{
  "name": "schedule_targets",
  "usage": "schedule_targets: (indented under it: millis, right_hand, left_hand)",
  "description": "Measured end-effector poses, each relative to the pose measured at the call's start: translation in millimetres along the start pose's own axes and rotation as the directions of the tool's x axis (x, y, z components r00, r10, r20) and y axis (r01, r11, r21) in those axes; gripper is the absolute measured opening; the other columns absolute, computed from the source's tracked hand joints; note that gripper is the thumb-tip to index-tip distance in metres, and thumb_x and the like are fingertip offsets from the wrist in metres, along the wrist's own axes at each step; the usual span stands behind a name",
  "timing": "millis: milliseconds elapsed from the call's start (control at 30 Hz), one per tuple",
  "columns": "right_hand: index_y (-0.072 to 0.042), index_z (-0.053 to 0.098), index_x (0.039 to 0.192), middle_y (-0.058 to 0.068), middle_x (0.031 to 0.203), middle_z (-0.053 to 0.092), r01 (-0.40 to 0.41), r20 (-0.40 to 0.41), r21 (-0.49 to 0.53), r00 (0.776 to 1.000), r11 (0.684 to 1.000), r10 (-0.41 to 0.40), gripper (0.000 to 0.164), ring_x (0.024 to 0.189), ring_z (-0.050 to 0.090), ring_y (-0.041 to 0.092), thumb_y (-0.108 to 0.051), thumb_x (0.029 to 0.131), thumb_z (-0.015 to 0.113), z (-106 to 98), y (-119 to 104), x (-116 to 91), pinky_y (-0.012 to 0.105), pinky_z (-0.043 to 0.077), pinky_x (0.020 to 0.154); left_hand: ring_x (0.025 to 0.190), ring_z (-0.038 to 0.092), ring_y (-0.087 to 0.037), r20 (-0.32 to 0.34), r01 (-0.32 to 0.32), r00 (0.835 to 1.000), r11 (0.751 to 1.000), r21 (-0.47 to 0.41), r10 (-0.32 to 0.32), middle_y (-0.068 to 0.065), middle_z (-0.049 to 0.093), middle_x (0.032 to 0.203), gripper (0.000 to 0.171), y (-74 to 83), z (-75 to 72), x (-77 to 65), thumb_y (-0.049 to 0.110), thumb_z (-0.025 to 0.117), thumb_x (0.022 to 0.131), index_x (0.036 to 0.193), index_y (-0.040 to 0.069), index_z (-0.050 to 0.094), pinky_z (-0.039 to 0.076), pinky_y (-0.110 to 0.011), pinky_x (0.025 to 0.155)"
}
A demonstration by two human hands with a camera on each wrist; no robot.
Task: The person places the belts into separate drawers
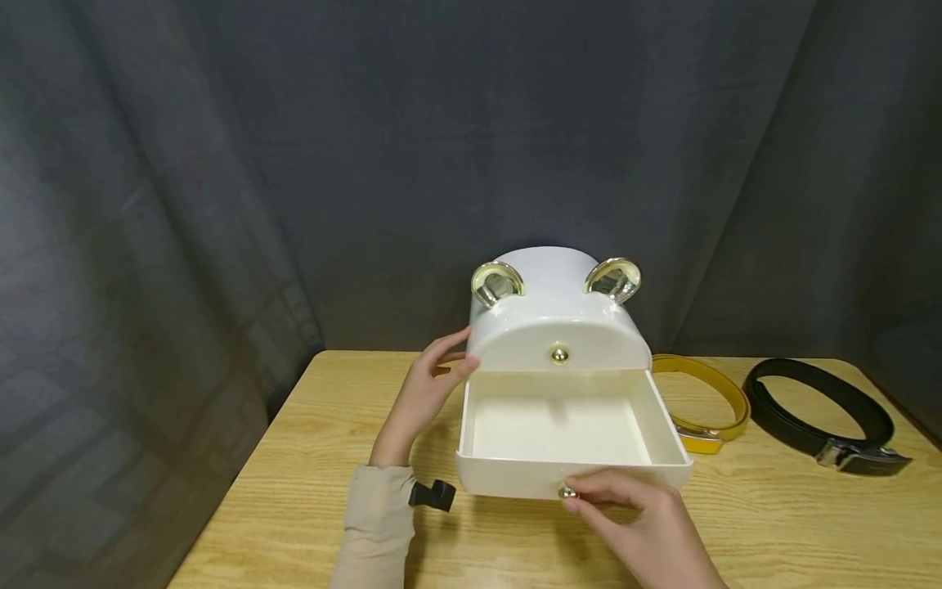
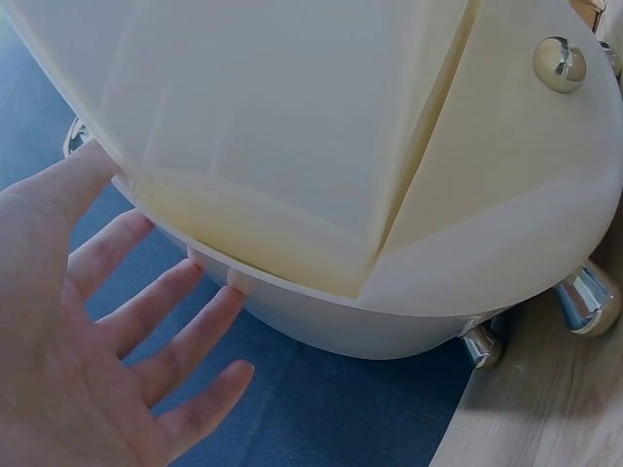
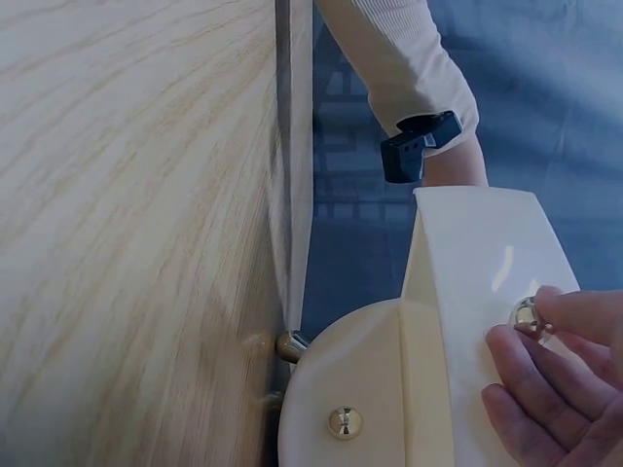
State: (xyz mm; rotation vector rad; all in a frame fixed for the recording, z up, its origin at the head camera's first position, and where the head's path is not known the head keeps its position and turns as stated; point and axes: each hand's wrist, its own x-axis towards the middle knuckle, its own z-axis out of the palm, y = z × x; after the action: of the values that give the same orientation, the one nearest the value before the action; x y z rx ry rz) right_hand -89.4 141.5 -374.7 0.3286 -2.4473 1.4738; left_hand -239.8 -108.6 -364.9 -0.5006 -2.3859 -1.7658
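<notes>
On the wooden table stands a small white cabinet (image 1: 555, 286) with two shiny gold ears (image 1: 615, 280) on top. Its lower drawer (image 1: 508, 477) is pulled far out, and the bare cream inside shows. My right hand (image 1: 651, 519) pinches the drawer's round gold knob (image 3: 527, 317) between thumb and fingertips. Against the cabinet's left side, my left hand (image 1: 423, 388) rests with spread, lightly bent fingers. In the left wrist view, that hand's fingertips (image 2: 234, 280) meet the white side. A second gold knob (image 1: 559, 354) sits on the closed upper front.
Right of the cabinet lies a coiled yellow belt (image 1: 738, 401), partly behind the drawer. Farther right is a coiled black belt (image 1: 876, 462) with a metal buckle. A dark grey curtain (image 1: 397, 164) hangs behind the table (image 1: 294, 491).
</notes>
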Motion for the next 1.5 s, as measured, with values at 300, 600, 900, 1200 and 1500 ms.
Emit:
schedule_targets:
  millis: [300,600,900,1200,1500]
  right_hand:
    - [-0.038,0.070,0.094,-0.023,0.093,0.066,-0.085,0.072,-0.104,0.993,0.991,0.093,0.022,0.089,0.062,0.001,-0.026,0.076,0.076,-6,-3,-2,0.022,0.051,0.076]
    - [-0.036,0.071,0.097,-0.021,0.097,0.066,-0.072,0.057,-0.109,0.995,0.991,0.079,0.027,0.091,0.062,0.002,-0.019,0.077,0.075,-21,-1,-9,0.022,0.051,0.077]
    - [-0.031,0.070,0.099,-0.014,0.097,0.068,-0.073,-0.022,-0.180,0.997,0.981,0.070,0.026,0.089,0.062,0.003,-0.014,0.079,0.073,-45,7,-17,0.016,0.050,0.074]
    - [-0.026,0.071,0.100,-0.008,0.097,0.069,-0.026,-0.124,-0.300,0.992,0.953,-0.012,0.031,0.088,0.059,-0.004,-0.007,0.076,0.075,-70,23,-18,0.011,0.048,0.068]
    - [-0.017,0.071,0.103,-0.017,0.098,0.065,-0.059,-0.212,-0.371,0.977,0.927,-0.023,0.028,0.084,0.054,-0.014,-0.006,0.078,0.074,-100,45,-16,0.005,0.045,0.064]
  left_hand:
    - [0.119,0.049,-0.026,0.026,0.028,0.999,1.000,0.015,-0.028,0.000,0.043,0.138,0.048,28.6,-2.5,-10.0,0.031,0.061,0.091,0.136,0.022,0.048,0.043,-0.040,0.092]
    - [0.119,0.049,-0.028,0.020,0.013,1.000,1.000,0.013,-0.013,-0.003,0.044,0.137,0.048,28.9,-1.3,-9.0,0.029,0.061,0.091,0.136,0.020,0.049,0.039,-0.045,0.095]
    - [0.119,0.048,-0.020,0.017,0.017,1.000,1.000,-0.002,-0.017,0.012,0.045,0.135,0.050,0.9,-0.7,-0.8,0.043,0.063,0.086,0.133,0.034,0.049,0.043,-0.040,0.092]
    - [0.120,0.047,-0.026,0.036,0.037,0.999,0.999,-0.010,-0.036,0.006,0.045,0.136,0.050,23.4,-3.1,-10.4,0.034,0.062,0.090,0.136,0.024,0.048,0.044,-0.041,0.091]
    - [0.120,0.047,-0.025,0.035,0.032,0.999,0.999,-0.001,-0.032,0.009,0.044,0.136,0.050,14.2,-3.1,-6.3,0.040,0.062,0.088,0.135,0.030,0.048,0.044,-0.040,0.092]
